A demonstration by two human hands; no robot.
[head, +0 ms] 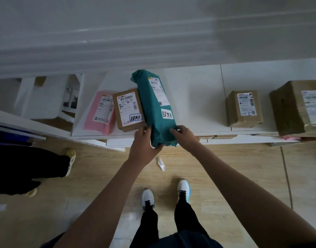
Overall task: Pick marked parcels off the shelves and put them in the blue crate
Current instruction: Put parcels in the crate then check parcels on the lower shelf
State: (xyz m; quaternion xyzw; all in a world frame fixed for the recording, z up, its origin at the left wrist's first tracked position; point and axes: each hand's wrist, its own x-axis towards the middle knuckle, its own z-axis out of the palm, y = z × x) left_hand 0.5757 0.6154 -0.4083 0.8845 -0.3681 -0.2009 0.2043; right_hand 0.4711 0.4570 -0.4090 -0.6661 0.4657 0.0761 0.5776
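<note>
A long teal parcel [153, 106] with a white handwritten label lies on the white shelf [194, 104], its near end sticking out over the shelf edge. My left hand [143, 142] grips that near end from the left and below. My right hand [185, 136] holds it from the right, fingers curled on the wrap. To the left of the teal parcel sits a small brown box [128, 109] with a blue-edged handwritten label. A pink mailer [101, 111] lies left of that box. The blue crate is out of sight.
Two brown boxes [244, 108] [296, 106] stand further right on the shelf. A lower shelf edge [189, 140] juts out below. Another person's dark trouser legs [24, 169] are at the left. A scrap of white paper [161, 163] lies on the wooden floor.
</note>
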